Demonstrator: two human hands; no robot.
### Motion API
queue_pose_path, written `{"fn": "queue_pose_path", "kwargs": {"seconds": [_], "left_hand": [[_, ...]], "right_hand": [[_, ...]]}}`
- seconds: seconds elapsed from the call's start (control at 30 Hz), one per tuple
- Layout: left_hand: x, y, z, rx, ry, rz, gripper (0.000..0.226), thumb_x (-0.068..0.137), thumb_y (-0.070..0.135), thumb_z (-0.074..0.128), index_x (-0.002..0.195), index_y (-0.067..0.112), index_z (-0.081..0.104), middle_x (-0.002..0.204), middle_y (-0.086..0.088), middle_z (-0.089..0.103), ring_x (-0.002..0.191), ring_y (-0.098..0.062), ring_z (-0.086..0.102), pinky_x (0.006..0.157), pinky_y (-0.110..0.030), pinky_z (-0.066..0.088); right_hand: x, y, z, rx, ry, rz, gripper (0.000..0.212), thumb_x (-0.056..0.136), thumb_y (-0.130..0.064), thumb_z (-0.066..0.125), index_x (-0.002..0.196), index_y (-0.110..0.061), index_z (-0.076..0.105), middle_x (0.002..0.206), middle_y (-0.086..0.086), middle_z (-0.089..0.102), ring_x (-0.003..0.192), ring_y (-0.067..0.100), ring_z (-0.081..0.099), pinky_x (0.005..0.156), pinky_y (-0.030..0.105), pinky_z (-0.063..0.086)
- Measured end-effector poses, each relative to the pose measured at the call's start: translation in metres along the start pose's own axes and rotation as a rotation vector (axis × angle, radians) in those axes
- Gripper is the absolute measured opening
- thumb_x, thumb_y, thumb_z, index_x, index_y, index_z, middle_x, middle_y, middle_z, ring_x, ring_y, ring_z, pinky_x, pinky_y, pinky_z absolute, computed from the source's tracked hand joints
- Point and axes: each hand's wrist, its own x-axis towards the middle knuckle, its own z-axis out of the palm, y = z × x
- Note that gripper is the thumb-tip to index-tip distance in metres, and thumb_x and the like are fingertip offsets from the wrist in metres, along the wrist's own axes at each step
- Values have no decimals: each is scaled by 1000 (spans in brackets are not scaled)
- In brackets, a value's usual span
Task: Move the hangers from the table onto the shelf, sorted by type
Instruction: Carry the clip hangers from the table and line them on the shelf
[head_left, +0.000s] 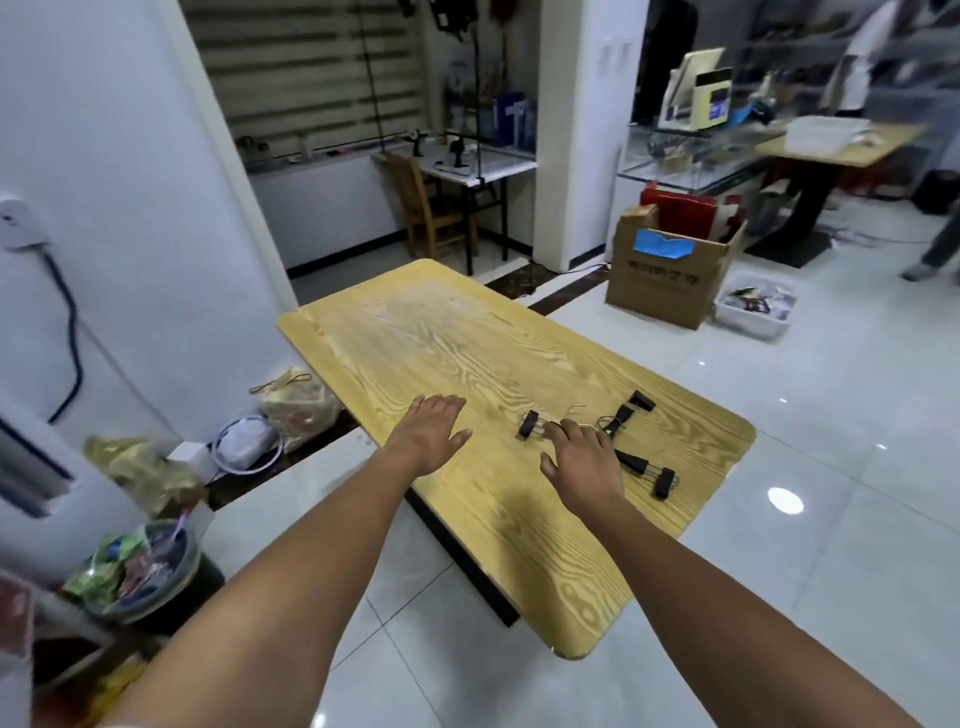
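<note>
Right hand's fingers (563, 432) are curled down onto the clip hangers (618, 441), touching the wire middle, though I can't tell if they've actually got a grip. Left hand (432, 434) is flat and spread, holding nothing, just over the wood. The hangers sit tangled near the right edge of the table (441, 338).

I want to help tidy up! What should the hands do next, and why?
Probably close the right hand around the clip hangers lying under it and lift them. They still lie on the wooden table, the fingers are spread open over them with no grip yet, and the left hand is open and holds nothing.
</note>
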Motion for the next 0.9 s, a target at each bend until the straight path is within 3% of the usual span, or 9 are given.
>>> {"fn": "queue_pose_path", "kwargs": {"seconds": [0.57,0.9], "left_hand": [[118,97,53,3,-114,261,54,101,34,34,148,13,21,154,-4,26,144,-19,19,120,-32,3],[202,135,91,1,-189,256,51,98,30,43,144,12,30,144,-7,42,135,-23,35,112,-31,25]], "right_hand": [[7,115,49,18,-120,272,47,99,-35,36,144,-19,33,142,4,41,128,25,40,107,36,28],[54,185,75,94,-172,283,44,100,-30,36,143,-19,35,145,6,39,129,26,39,109,38,25]]}}
